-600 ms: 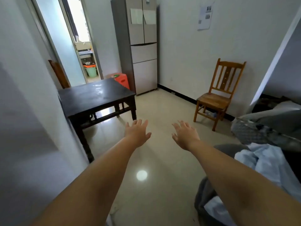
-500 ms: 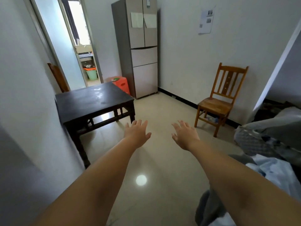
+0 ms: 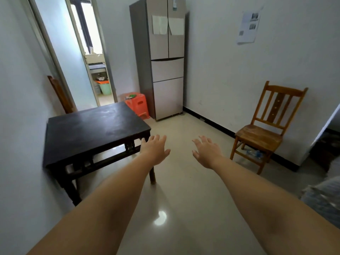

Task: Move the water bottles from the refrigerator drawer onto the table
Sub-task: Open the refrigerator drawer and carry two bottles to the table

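A tall grey refrigerator (image 3: 161, 57) stands against the far wall, its two upper doors and both lower drawers (image 3: 167, 69) closed. No water bottles from it are visible. A dark wooden table (image 3: 92, 129) stands against the left wall with a bare top. My left hand (image 3: 155, 150) and my right hand (image 3: 207, 151) are stretched forward over the floor, palms down, fingers spread, holding nothing. The left hand hovers just off the table's near right corner.
An orange plastic stool (image 3: 137, 104) sits between the table and the refrigerator. A wooden chair (image 3: 266, 126) stands by the right wall with a plastic bottle (image 3: 254, 153) lying under it. A doorway (image 3: 88, 52) opens at the back left. Bedding (image 3: 323, 197) lies at the right edge.
The view has advanced toward the refrigerator and table, which appear larger and closer. Both hands stay outstretched and empty. The bedding has slid out toward the right edge.
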Motion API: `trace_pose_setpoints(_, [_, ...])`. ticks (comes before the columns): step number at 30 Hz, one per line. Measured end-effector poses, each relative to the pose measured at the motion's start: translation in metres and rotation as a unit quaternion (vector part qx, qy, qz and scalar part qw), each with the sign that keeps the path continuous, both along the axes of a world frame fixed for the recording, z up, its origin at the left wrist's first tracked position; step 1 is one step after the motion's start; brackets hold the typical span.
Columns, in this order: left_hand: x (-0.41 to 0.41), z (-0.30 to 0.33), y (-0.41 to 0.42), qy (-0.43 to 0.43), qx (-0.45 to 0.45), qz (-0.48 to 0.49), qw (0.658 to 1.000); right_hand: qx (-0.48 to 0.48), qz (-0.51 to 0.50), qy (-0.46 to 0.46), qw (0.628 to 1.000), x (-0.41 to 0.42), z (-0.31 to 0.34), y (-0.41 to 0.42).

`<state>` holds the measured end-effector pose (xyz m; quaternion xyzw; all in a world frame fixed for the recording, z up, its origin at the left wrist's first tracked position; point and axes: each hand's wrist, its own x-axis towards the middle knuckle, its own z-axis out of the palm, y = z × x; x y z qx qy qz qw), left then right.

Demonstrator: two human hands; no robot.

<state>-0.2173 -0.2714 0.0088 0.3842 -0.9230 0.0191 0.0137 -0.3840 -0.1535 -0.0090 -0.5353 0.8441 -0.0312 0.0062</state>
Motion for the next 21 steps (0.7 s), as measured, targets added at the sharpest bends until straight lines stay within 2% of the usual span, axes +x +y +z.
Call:
trace_pose_setpoints(8, [-0.114,0.026,-0.152,0.011,-0.017,-0.039,0.999,-0.033,-0.022,-0.01,0.999,-0.11,0.026,-0.146])
trace_pose_setpoints(16, [-0.238,0.009,-0.266,-0.007,-0.013,-0.064,0.998,-0.008,-0.04,-0.005,0.999,-0.226,0.019,-0.258])
trace_pose_setpoints(21, [-0.329,0.005,-0.348,0.004,-0.013,-0.042,0.999,-0.01,-0.03,0.022,0.999,-0.321,0.022,-0.338])
